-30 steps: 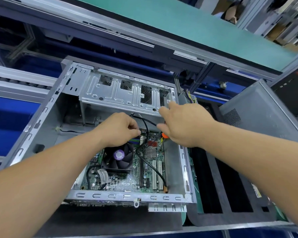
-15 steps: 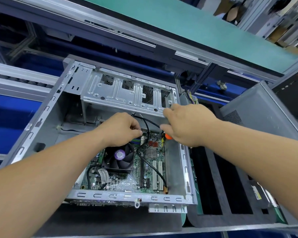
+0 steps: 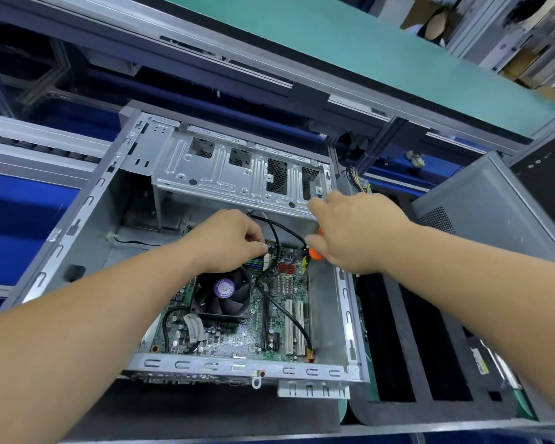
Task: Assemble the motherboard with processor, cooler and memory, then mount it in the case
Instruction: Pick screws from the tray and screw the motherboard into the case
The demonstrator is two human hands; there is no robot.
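Note:
The open grey metal case (image 3: 87, 219) lies on its side with the green motherboard (image 3: 237, 338) inside. A black cooler fan (image 3: 221, 291) with a purple hub sits on the board. My left hand (image 3: 225, 240) hovers above the fan, fingers pinched at the board's far edge beside a black cable (image 3: 274, 238); what it pinches is hidden. My right hand (image 3: 356, 230) grips an orange-handled screwdriver (image 3: 314, 253) at the board's far right corner, its tip hidden.
The drive cage (image 3: 237, 174) spans the case's far side. A grey side panel (image 3: 481, 219) leans at the right. Black foam trays (image 3: 410, 347) lie right of the case. A green conveyor belt (image 3: 366, 49) runs behind.
Both hands have stayed at the same spots on the board; only the view has shifted slightly.

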